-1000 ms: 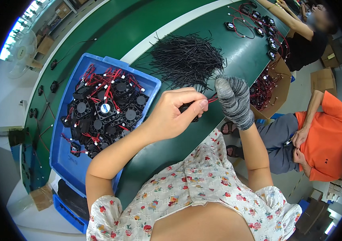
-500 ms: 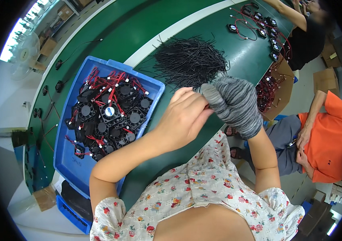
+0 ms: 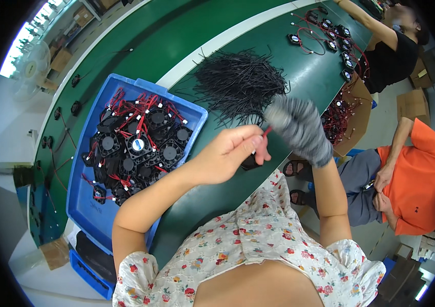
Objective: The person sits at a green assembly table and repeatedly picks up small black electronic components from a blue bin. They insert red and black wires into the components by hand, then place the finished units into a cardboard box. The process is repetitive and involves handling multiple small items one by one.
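The work on 1 small black fan [image 3: 249, 164] looks partway through: it sits beneath the fingers of the bare left hand [image 3: 227, 153], just above the green surface [image 3: 192, 197], and its red wire [image 3: 267, 132] runs up toward the gloved right hand [image 3: 300, 130]. The left grip is closed, thumb and forefinger pinching the wire; the right grip is close beside it, but motion blur means I cannot tell whether it is closed on anything. Much seems to be left, since a loose heap of thin black strips [image 3: 240, 82] lies just beyond the hands, and the blue tray [image 3: 88, 210] on the left holds a big pile of fans [image 3: 128, 165] with red wires. More wired fans fill the cardboard box [image 3: 358, 134] on the right, and others lie at the far end of the surface; which of these groups is finished cannot be told. The held fan is mostly covered by the left hand, so its face and any strip on its wire are hidden. The gloved fingertips are smeared, the lower fans in the tray are buried, and the box's far side is cut off by the surface edge.
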Available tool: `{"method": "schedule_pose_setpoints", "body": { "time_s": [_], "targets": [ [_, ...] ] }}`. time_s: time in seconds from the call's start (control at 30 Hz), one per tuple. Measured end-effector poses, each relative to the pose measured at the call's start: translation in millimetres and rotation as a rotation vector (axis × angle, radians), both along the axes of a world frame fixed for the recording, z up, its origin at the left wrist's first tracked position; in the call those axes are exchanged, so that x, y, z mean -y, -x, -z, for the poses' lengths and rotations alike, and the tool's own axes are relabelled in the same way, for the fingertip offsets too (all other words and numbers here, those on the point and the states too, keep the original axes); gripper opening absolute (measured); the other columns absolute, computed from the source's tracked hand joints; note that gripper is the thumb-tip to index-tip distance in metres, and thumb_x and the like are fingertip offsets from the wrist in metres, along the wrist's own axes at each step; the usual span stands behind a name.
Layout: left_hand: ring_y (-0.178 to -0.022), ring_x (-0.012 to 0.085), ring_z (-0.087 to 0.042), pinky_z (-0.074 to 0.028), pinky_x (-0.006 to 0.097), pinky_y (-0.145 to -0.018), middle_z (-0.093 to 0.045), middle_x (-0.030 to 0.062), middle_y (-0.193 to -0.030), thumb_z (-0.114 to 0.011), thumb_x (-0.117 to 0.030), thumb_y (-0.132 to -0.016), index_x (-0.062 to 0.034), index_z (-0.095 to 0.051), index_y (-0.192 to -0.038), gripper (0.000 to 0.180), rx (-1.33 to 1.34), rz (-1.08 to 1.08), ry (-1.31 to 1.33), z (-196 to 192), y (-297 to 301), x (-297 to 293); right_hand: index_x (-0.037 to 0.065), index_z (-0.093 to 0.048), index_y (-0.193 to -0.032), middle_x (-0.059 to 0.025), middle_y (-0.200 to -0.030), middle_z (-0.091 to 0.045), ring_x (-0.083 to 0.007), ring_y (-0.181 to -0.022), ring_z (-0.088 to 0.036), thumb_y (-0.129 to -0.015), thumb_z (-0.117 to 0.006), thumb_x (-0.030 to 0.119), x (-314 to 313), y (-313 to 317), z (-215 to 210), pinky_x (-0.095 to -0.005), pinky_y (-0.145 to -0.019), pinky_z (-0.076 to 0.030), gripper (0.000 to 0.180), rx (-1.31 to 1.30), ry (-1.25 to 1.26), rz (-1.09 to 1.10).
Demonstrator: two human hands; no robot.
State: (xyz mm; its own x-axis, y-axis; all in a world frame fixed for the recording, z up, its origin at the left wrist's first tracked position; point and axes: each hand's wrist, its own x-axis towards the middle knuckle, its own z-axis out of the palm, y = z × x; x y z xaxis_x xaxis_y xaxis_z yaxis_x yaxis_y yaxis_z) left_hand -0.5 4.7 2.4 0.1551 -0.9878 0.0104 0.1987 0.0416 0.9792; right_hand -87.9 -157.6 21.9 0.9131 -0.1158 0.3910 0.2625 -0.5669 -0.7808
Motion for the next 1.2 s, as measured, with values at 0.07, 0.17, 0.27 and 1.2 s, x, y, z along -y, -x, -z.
{"method": "schedule_pose_setpoints", "body": {
  "time_s": [0.07,0.17,0.27,1.2],
  "targets": [
    [-0.081,0.0161,-0.054,-0.040,0.029,-0.077,-0.052,0.0042,-0.072,-0.034,-0.019,-0.093,-0.0036,-0.046,-0.078,0.024,-0.013,-0.082,0.017,6,-2,1,0.009,-0.062,-0.082,-0.0085,-0.074,-0.058,-0.0245,-0.070,-0.055,-0.078,-0.058,0.023,9,-18,-1,-0.0327,-0.059,-0.045,0.014,-0.308,-0.151,0.446],
    [-0.081,0.0154,-0.053,-0.040,0.029,-0.078,-0.051,0.0037,-0.072,-0.036,-0.021,-0.092,-0.0048,-0.046,-0.077,0.025,-0.075,-0.187,0.012,9,-7,6,0.010,-0.060,-0.078,-0.0094,-0.079,-0.058,-0.0269,-0.075,-0.055,-0.075,-0.060,0.027,40,-39,35,-0.0369,-0.067,-0.044,0.018,-0.162,0.422,0.666],
    [-0.080,0.0153,-0.053,-0.040,0.029,-0.078,-0.051,0.0036,-0.071,-0.037,-0.023,-0.092,-0.0054,-0.046,-0.076,0.025,-0.142,-0.272,-0.035,6,-10,7,0.010,-0.060,-0.078,-0.0098,-0.079,-0.058,-0.0289,-0.076,-0.055,-0.074,-0.060,0.027,52,-42,42,-0.0397,-0.071,-0.043,0.017,-0.276,0.554,0.650],
    [-0.077,0.0177,-0.051,-0.040,0.031,-0.077,-0.046,0.0015,-0.066,-0.045,-0.022,-0.088,-0.0031,-0.047,-0.081,0.020,-0.509,-0.038,0.065,4,-10,1,0.003,-0.060,-0.092,-0.0027,-0.081,-0.061,-0.0085,-0.074,-0.055,-0.079,-0.055,0.011,-4,-12,26,-0.0213,-0.068,-0.045,0.016,-0.189,-0.659,-0.158]
  ]
}}
